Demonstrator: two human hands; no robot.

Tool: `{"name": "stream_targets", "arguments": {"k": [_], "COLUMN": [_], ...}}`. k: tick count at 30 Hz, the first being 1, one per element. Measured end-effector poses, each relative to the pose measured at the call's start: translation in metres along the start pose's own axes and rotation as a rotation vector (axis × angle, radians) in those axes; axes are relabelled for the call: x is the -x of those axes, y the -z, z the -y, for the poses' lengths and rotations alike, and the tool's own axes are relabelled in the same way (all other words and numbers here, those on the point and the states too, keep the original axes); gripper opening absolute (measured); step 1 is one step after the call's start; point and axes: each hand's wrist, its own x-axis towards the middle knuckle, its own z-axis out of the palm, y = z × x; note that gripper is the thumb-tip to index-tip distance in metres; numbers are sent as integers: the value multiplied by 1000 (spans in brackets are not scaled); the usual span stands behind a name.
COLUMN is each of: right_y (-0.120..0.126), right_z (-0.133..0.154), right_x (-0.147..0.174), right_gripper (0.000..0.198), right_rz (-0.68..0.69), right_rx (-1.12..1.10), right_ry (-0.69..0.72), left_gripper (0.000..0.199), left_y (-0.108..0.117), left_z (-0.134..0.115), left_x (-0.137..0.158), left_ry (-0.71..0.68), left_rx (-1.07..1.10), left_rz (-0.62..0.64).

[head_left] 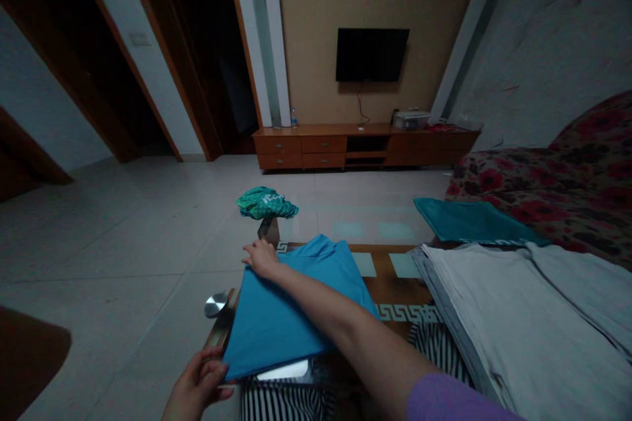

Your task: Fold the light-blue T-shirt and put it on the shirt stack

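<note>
A blue folded garment (296,322) lies across the left part of the low wood-and-glass table. My right hand (261,258) reaches over it to the far left corner and rests there, its fingers stretched apart past the edge. At the near left corner my left hand (200,381) is closed, with the cloth's tip between thumb and fingers. Beyond the far edge sits a bunched green cloth (266,202). To the right lies a stack of pale grey garments (523,302), with a teal folded cloth (476,220) behind it.
The patterned table (402,293) has a round metal fitting (216,304) at its left side. Striped black-and-white cloth (286,402) shows beneath the blue garment. A floral sofa (513,174) stands right. A wooden TV cabinet (323,145) and a wall-mounted television (372,54) are at the back.
</note>
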Motion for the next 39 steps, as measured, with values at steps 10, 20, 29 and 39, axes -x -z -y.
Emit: {"name": "stream_targets", "arguments": {"k": [10, 20, 29, 39], "right_y": [80, 60, 79, 136], "right_z": [-120, -85, -98, -138], "right_x": [243, 290, 354, 293], "right_gripper": [30, 49, 49, 33], "right_rz": [-624, -322, -217, -291], "right_rx": [140, 385, 244, 299], "right_ry": [-464, -725, -707, -476], "left_gripper": [44, 47, 49, 36], "left_y": [-33, -102, -124, -148], "left_z": [-5, -10, 1, -58], "left_x": [-12, -9, 29, -9], "left_ry": [-848, -776, -760, -841], "left_rx": [-851, -1382, -1391, -1242], "left_rz": [-317, -132, -23, -12]}}
